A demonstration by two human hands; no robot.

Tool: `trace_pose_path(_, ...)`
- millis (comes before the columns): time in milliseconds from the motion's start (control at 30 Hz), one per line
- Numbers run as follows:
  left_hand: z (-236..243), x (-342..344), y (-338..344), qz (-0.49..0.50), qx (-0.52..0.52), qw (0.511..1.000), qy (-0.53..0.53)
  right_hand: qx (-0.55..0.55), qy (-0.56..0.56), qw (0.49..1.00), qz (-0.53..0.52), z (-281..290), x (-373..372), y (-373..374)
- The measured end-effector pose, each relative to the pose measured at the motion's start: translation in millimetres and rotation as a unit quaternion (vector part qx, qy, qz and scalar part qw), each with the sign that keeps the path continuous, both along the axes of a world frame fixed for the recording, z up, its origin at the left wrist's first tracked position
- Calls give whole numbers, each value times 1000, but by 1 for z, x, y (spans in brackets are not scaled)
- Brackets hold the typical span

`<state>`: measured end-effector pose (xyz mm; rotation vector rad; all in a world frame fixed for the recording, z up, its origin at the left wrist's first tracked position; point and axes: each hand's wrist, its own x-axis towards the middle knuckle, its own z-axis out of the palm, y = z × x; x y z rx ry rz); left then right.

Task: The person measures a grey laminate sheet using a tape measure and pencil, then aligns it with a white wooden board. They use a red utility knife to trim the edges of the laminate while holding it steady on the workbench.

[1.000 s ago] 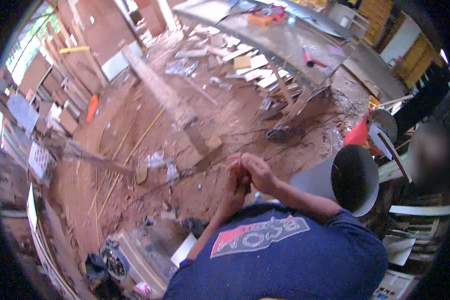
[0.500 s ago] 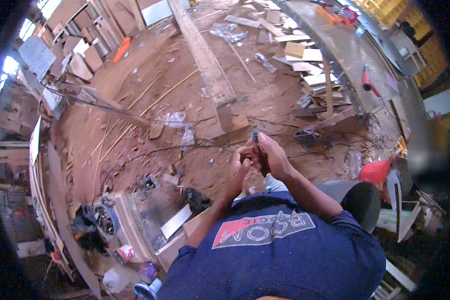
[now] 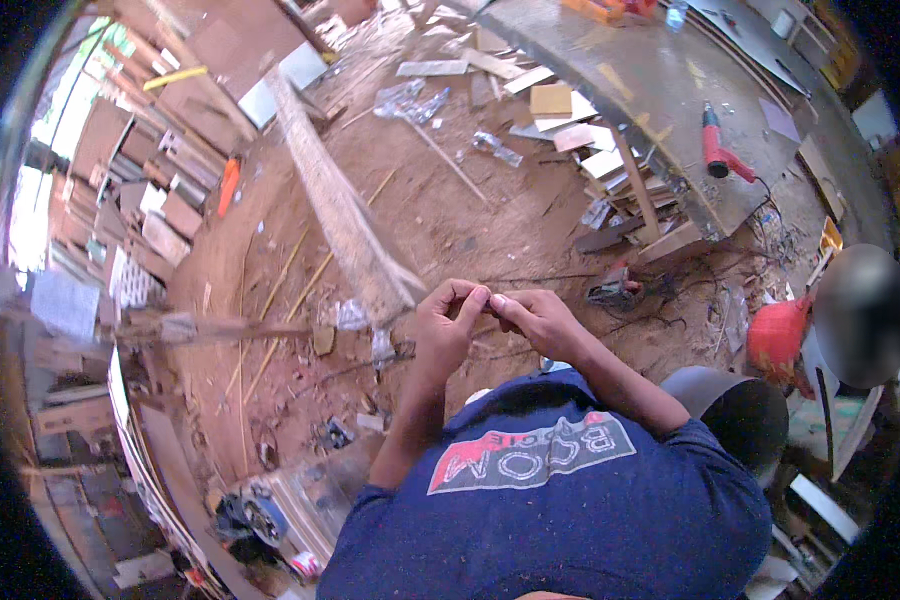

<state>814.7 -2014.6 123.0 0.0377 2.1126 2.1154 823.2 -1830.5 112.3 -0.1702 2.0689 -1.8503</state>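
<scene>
In front of my chest, both hands meet with their fingertips touching. My left hand [image 3: 446, 328] has its thumb and index finger pinched together, the other fingers curled. Against it, my right hand [image 3: 542, 322] pinches in the same way, its thumb pressed to the left fingertips. Whatever lies between the fingertips is too small to make out. Beyond the hands, the near end of a long wooden plank [image 3: 342, 215] lies on the dirt floor [image 3: 450, 225], close to my left hand.
A red and black corded power tool [image 3: 713, 150] lies on the concrete surface [image 3: 660, 95] at right. Beside it is a heap of board offcuts [image 3: 585, 135]. A red object [image 3: 775, 335] and a dark curved shape [image 3: 735, 410] sit at right. Cables cross the floor ahead.
A dark object seen at my right hand is no longer visible there. My hands have shifted from clasped to fingertip against fingertip, the left moving outward. The view has turned slightly.
</scene>
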Motion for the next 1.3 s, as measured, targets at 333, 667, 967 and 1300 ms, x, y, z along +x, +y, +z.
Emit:
trace_pose_path(333, 2, -117, 120, 9, -54, 998, 2, 16, 54, 998, -24, -5, -87, 127)
trace_pose_path(667, -93, -254, 168, -49, 58, 958, -277, 198, 47, 954, -221, -137, -203, 214)
trace_pose_path(967, -177, -419, 122, -97, 3, 944, -316, 202, 246, 800, -509, -26, -467, 319)
trace_pose_path(1300, -190, -592, 67, -51, -35, 950, -307, 524, -170, 774, -312, -174, -551, 426)
